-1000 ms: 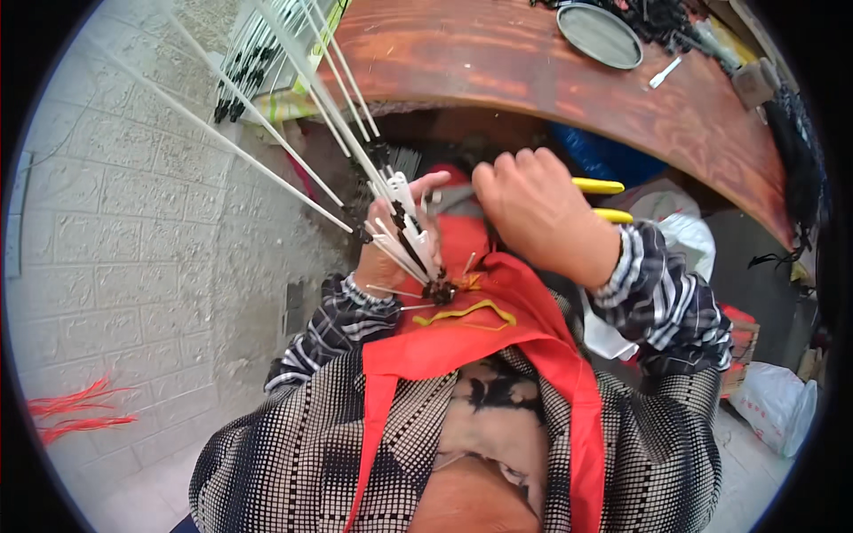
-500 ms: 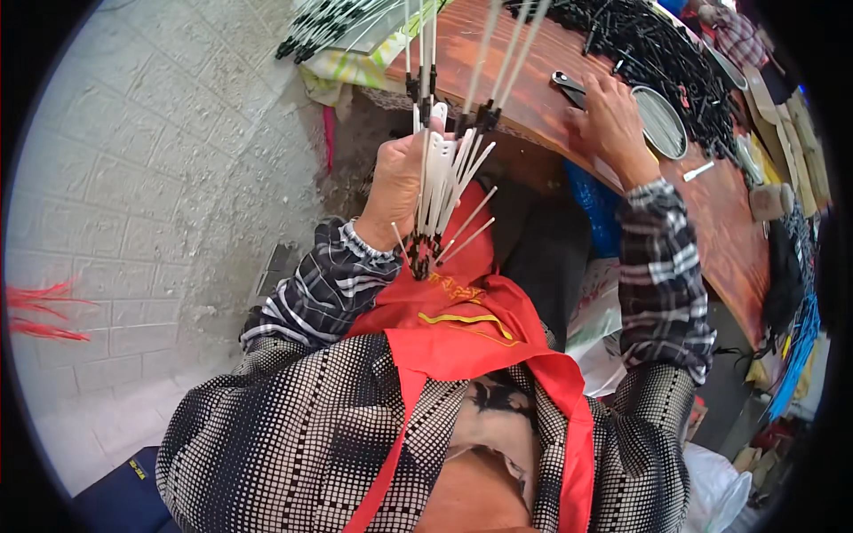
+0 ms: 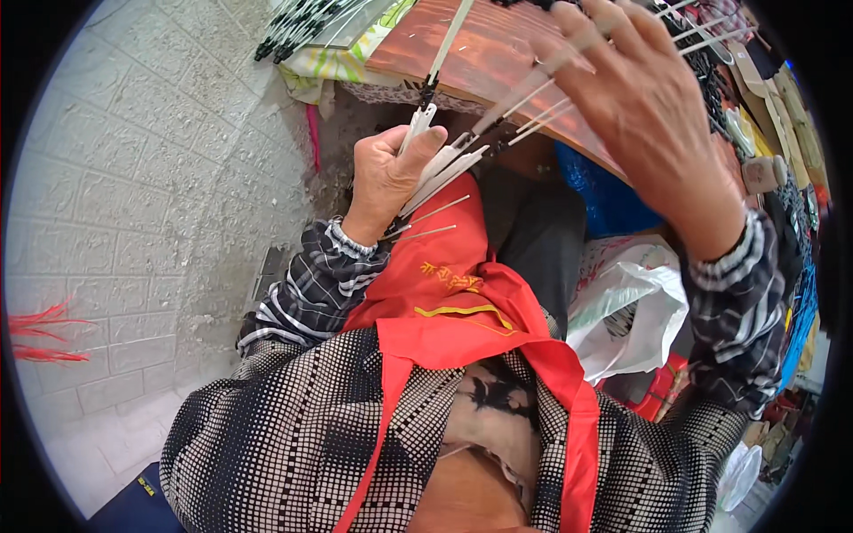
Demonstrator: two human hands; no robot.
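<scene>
My left hand (image 3: 384,182) is closed round a bundle of white strips and rods (image 3: 444,171), its thumb pressed against them. The strips are flat with small holes, and black joints tie them to long thin white rods. One rod points up and away, while others fan out to the right. My right hand (image 3: 644,102) is raised over the table edge, back upward and fingers spread, partly smeared by motion. The fanned rods pass beneath it and come out on its far side. Whether its fingers touch them I cannot tell.
A reddish wooden table (image 3: 409,55) curves along the far side. More black-jointed rods (image 3: 306,27) lie at its far left on a patterned cloth. A white plastic bag (image 3: 626,306) and a blue bag (image 3: 604,191) are below the edge. Blue strands (image 3: 800,329) hang at right.
My right hand has left the scissors on the table and moved up toward me over the rods. Several rods now lean right, and the bundle has tilted with them.
</scene>
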